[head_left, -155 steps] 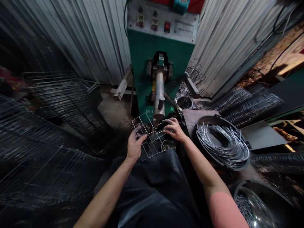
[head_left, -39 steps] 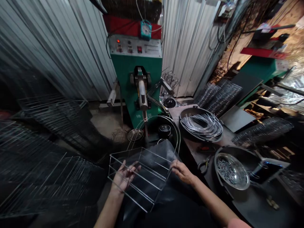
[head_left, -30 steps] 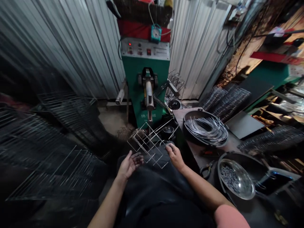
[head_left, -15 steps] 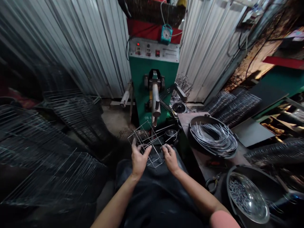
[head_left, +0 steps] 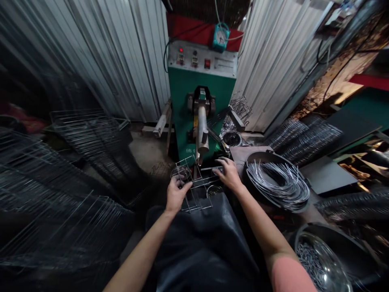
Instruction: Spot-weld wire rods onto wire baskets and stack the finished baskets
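Since the last frame, R hand (head_left: 228, 174) has moved out from the middle to the far right side of the rectangular galvanised-wire frame (head_left: 199, 187); L hand (head_left: 177, 194) stays on its near left side. The frame lies roughly flat over the lap, on a dark apron (head_left: 197, 247). L fingers (head_left: 185, 184) curl round the wire in a firm, mostly closed hold. R fingers (head_left: 221, 167) are part open and lie on a far wire; can't tell if they close round it. A small round steel dish (head_left: 182, 172) sits just past L hand, another (head_left: 214, 190) under the frame. Near right, a shiny steel bowl of short wire pieces (head_left: 319, 263); farther, a black round tray (head_left: 264, 159) with a silver wire coil (head_left: 278, 184). Far ahead, the green spot-welding machine (head_left: 185, 97) has its electrode tip (head_left: 199, 160) just above the frame's far edge, in front of corrugated metal sheeting (head_left: 127, 61). Stacked wire racks (head_left: 60, 202) fill the left.
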Available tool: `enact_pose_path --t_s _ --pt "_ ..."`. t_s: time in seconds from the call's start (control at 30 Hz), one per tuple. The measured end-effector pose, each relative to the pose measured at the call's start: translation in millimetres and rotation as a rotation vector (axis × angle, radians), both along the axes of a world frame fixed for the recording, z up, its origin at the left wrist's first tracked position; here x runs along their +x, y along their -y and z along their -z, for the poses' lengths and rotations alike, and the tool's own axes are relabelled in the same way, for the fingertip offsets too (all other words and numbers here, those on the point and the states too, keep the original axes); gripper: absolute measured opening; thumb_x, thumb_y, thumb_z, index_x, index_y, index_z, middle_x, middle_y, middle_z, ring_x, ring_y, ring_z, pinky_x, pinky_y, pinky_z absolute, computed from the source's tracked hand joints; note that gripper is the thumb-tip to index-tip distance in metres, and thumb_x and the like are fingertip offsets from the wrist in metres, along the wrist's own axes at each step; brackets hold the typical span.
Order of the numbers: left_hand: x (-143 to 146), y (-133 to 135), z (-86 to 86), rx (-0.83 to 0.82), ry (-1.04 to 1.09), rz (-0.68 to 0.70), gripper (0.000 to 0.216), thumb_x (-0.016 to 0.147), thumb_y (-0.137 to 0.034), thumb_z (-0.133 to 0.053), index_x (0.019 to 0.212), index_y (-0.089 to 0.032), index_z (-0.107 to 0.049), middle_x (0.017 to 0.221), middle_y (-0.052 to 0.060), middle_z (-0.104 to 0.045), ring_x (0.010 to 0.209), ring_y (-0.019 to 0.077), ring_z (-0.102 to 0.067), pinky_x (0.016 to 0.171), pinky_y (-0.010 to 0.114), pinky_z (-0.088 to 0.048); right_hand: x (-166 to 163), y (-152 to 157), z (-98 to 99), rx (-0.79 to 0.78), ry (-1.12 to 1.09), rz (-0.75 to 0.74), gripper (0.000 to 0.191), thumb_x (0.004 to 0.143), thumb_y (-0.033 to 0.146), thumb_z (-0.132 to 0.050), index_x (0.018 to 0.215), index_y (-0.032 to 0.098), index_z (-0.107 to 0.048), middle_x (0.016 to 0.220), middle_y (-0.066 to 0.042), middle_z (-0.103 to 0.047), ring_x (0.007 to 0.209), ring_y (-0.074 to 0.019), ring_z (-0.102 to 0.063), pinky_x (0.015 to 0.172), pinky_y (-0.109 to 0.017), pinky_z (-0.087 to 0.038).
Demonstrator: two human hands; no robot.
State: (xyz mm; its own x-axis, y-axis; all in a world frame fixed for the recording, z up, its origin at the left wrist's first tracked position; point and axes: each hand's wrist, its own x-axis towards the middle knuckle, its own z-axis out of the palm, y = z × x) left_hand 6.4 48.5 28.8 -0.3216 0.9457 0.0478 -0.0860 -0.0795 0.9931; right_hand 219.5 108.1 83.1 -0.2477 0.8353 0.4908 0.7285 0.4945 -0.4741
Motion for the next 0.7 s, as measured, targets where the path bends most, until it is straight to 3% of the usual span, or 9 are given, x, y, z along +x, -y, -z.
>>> enact_pose_path --t_s 0.07,0.17,0.3,0.5,0.7 --pt "-1 -4 -1.4 -0.007 0.018 0.012 0.040 0.060 -0.030 -0.075 0.091 -0.017 -0.054 0.062 -0.005 -0.053 0.059 0.0110 -0.050 0.061 0.024 -0.038 -5 -18 7.1 -0.124 0.041 -0.127 0.021 0.080 0.034 -0.062 0.097 0.020 -0.064 0.100 -0.007 -0.066 0.099 -0.0247 -0.058 0.098 -0.048 -0.033" --pt "-3 -11 -4.8 -0.012 0.062 0.029 0.038 0.060 -0.030 -0.076 0.089 -0.016 -0.054 0.061 -0.006 -0.051 0.058 0.0101 -0.049 0.061 0.024 -0.038 -11 -34 18.9 -0.242 -0.041 -0.239 0.012 0.083 0.029 -0.058 0.089 0.021 -0.064 0.087 -0.003 -0.068 0.085 -0.0193 -0.062 0.089 -0.039 -0.041" --pt "-7 -22 -8.6 -0.018 0.119 0.060 0.039 0.062 -0.029 -0.075 0.093 -0.016 -0.055 0.059 -0.006 -0.051 0.058 0.0099 -0.049 0.061 0.023 -0.038 -11 -42 23.8 -0.204 -0.130 -0.331 0.012 0.085 0.025 -0.054 0.088 0.020 -0.065 0.087 -0.004 -0.067 0.084 -0.0175 -0.060 0.076 -0.030 -0.045" --pt "-8 -34 -6.2 -0.035 0.183 0.148 0.054 0.063 -0.027 -0.073 0.114 -0.015 -0.056 0.068 -0.003 -0.058 0.066 0.0111 -0.054 0.069 0.025 -0.041 -12 -53 21.8 -0.186 0.061 -0.363 0.013 0.087 0.023 -0.054 0.093 0.022 -0.066 0.088 -0.004 -0.065 0.086 -0.0184 -0.057 0.079 -0.032 -0.041" --pt "-6 -39 -5.5 -0.060 0.226 0.134 0.059 0.061 -0.027 -0.073 0.116 -0.015 -0.057 0.075 -0.002 -0.062 0.069 0.0107 -0.055 0.070 0.024 -0.042 -14 -61 20.6 -0.204 0.120 -0.403 0.015 0.089 0.024 -0.052 0.095 0.022 -0.067 0.090 -0.004 -0.063 0.087 -0.0179 -0.056 0.079 -0.031 -0.040"
